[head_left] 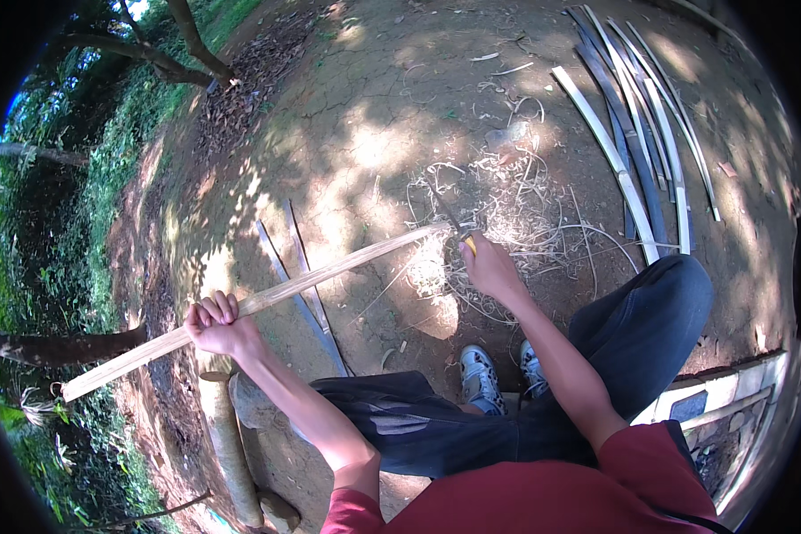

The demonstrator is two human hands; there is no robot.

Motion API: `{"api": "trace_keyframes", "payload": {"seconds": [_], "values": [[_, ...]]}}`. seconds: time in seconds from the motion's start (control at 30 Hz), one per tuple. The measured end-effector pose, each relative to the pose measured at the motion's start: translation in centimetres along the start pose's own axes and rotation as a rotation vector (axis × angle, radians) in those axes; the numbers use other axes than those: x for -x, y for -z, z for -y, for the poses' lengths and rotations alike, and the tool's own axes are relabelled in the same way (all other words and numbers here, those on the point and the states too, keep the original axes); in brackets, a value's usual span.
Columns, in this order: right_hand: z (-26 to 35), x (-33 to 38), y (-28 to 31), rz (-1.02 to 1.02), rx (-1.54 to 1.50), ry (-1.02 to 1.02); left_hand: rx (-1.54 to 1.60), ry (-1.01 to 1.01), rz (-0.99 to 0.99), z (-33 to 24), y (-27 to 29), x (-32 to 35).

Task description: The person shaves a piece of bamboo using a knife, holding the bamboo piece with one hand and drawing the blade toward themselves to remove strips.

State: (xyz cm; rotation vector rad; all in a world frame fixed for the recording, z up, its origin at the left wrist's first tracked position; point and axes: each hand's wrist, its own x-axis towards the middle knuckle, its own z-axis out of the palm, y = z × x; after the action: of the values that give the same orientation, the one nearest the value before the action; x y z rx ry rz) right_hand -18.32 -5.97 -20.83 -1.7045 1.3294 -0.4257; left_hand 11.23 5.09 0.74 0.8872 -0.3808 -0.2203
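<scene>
A long pale strip of split bamboo or wood (347, 262) slants across in front of me, its near end low at the left and its far end near the middle. My left hand (214, 325) is closed around it toward the low end. My right hand (491, 267) grips the yellow handle of a knife (449, 211), whose dark blade points up and to the left, at the strip's far end. Whether the edge touches the strip I cannot tell. Curly pale shavings (525, 214) lie on the ground beyond and to the right of the knife.
Several long pale and dark strips (632, 133) lie at the right. Two thinner dark strips (303, 276) lie beneath the held strip. A log (227, 445) and a stone (256, 400) are at lower left, a low block wall (739, 392) at lower right. Trees (165, 58) stand at upper left.
</scene>
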Motion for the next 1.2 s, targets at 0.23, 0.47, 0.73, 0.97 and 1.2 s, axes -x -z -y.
{"api": "trace_keyframes", "payload": {"seconds": [0.23,0.47,0.73,0.97,1.2], "values": [[-0.7,0.1,-0.2,0.031,0.108,0.028,-0.348,-0.329,-0.226,-0.3,-0.8,2.0],[-3.4,-0.5,-1.5,0.003,0.150,-0.037,-0.654,-0.508,0.004,1.0,-1.7,0.3],[-4.1,-0.2,-9.1,0.242,0.107,-0.027,-0.558,-0.728,-0.027,2.6,-3.8,-1.9],[1.3,-1.0,-10.2,0.320,0.048,0.137,-0.258,-0.556,0.154,3.6,-2.7,-3.7],[10.2,1.1,-7.1,0.316,0.015,0.230,-0.158,-0.379,0.340,3.6,-2.5,-2.8]]}}
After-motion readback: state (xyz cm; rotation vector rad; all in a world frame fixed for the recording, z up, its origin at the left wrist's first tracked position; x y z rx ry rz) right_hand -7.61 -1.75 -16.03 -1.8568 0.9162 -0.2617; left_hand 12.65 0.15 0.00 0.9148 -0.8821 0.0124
